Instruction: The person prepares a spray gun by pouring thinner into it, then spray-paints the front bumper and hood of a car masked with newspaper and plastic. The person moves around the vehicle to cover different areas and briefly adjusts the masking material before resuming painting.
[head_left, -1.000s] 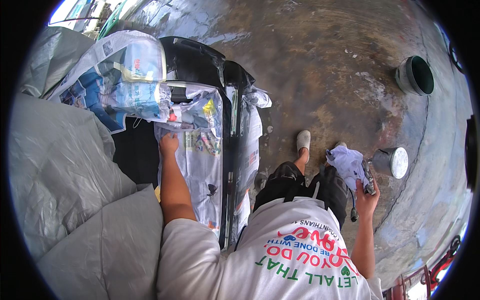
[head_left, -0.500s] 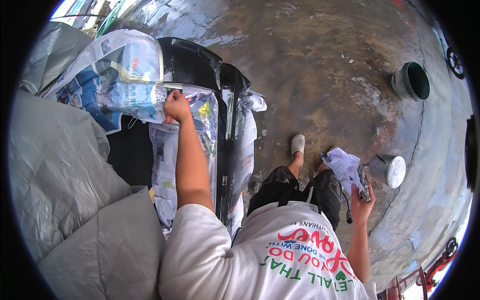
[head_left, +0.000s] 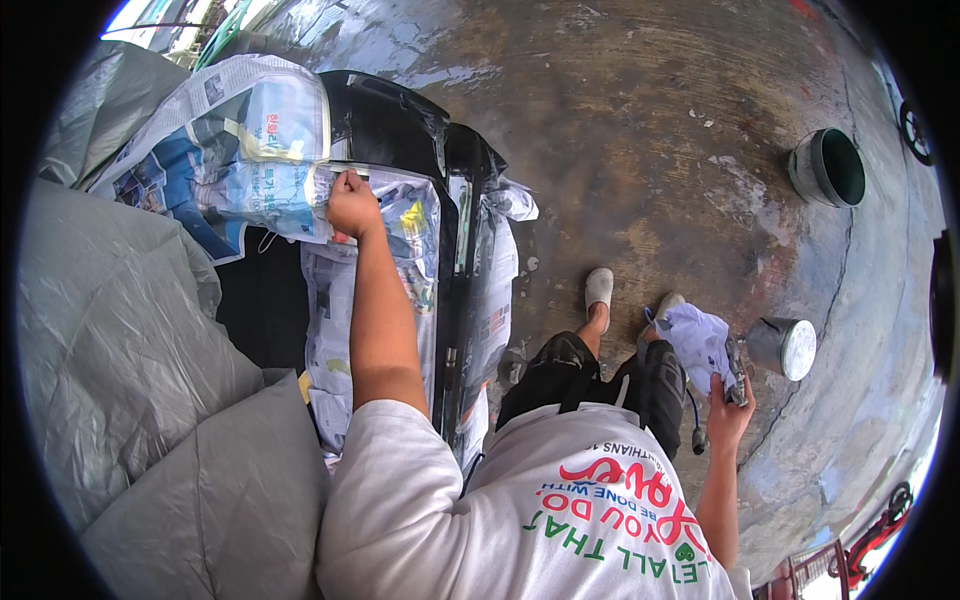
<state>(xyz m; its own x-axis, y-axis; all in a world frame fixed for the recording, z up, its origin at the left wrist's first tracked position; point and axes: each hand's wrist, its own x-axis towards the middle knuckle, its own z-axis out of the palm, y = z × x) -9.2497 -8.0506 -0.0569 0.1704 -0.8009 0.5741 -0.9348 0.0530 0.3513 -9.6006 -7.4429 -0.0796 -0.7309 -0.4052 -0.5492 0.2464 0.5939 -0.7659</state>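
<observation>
My left hand point(head_left: 354, 204) reaches to the newspaper masking point(head_left: 275, 130) on a black car body panel point(head_left: 385, 122). Its fingers are closed at the sheet's edge, where a second masked strip point(head_left: 410, 215) meets it; what they pinch is too small to make out. Low on the right, my right hand point(head_left: 731, 408) is wrapped round a silvery metal tool point(head_left: 738, 378) that looks like a spray gun. A crumpled white cloth point(head_left: 697, 336) lies against the tool and hides part of it. A dark hose end point(head_left: 698, 438) hangs beside that hand.
Grey plastic sheeting point(head_left: 130, 310) covers the left side. An open dark bucket point(head_left: 835, 168) and a metal can point(head_left: 780, 347) with a pale top stand on the stained concrete floor point(head_left: 620, 150) to the right. Wheels show at the right rim.
My left hand stays at the paper's edge, its fingers drawn closer together. My right hand, with the tool and cloth, has shifted slightly right and down. The whole view has moved a little.
</observation>
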